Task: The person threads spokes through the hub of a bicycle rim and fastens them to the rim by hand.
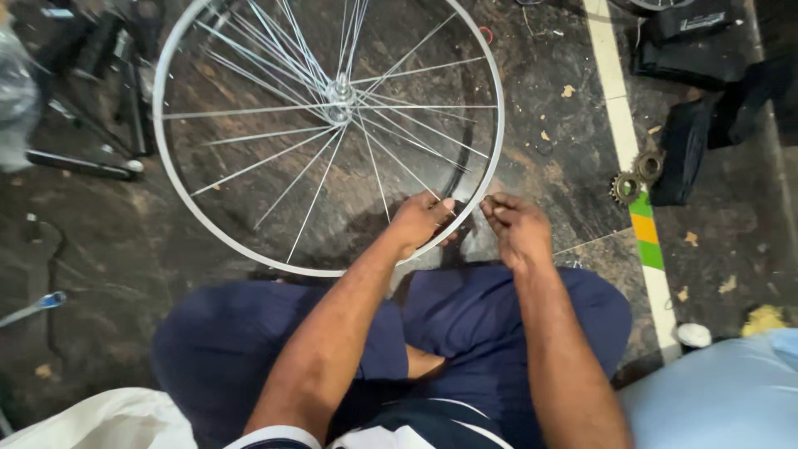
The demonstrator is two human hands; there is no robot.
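A silver bicycle wheel rim (pixel 170 191) with thin spokes and a metal hub (pixel 339 90) stands tilted on the dark floor in front of my knees. My left hand (pixel 420 220) grips the near edge of the rim, thumb over it, next to a spoke end. My right hand (pixel 515 226) is just to the right of the rim, fingers pinched together on something too small to make out. Both hands nearly touch at the rim's lower right.
Two toothed sprockets (pixel 636 176) lie by a white floor stripe (pixel 619 108). Black tyres or bags (pixel 706 125) sit at the right. Black bike parts (pixel 91 83) lie at the left. A blue-handled tool (pixel 37 306) rests at the left edge. Light blue cloth (pixel 723 391) lies at the lower right.
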